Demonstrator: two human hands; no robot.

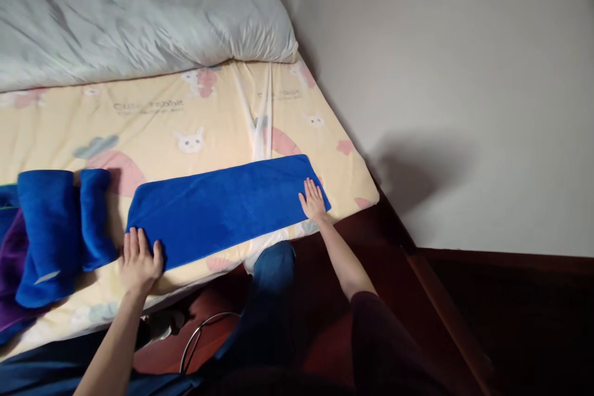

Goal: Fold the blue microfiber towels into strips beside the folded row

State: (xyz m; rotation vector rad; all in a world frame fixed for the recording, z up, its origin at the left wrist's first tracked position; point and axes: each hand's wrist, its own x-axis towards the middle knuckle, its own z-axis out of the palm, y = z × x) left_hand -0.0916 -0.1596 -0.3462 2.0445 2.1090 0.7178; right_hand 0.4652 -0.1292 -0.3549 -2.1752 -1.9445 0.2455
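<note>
A long blue towel (227,207) lies flat across the front part of a bed with a rabbit-print sheet (153,130). At its near left corner, my left hand (140,260) rests with fingers spread, partly on the cloth. My right hand (314,199) lies flat on the towel's right end, fingers stretched out. Neither hand grips anything. Just left of the towel are a small blue folded cloth (96,216) and a larger folded blue cloth (46,229).
A purple cloth (16,260) lies partly under the folded blue ones at the far left. Along the back of the bed spreads a puffy grey-white quilt (139,12). A pale wall (464,74) stands at right. A thin cable (195,337) loops below the bed's edge.
</note>
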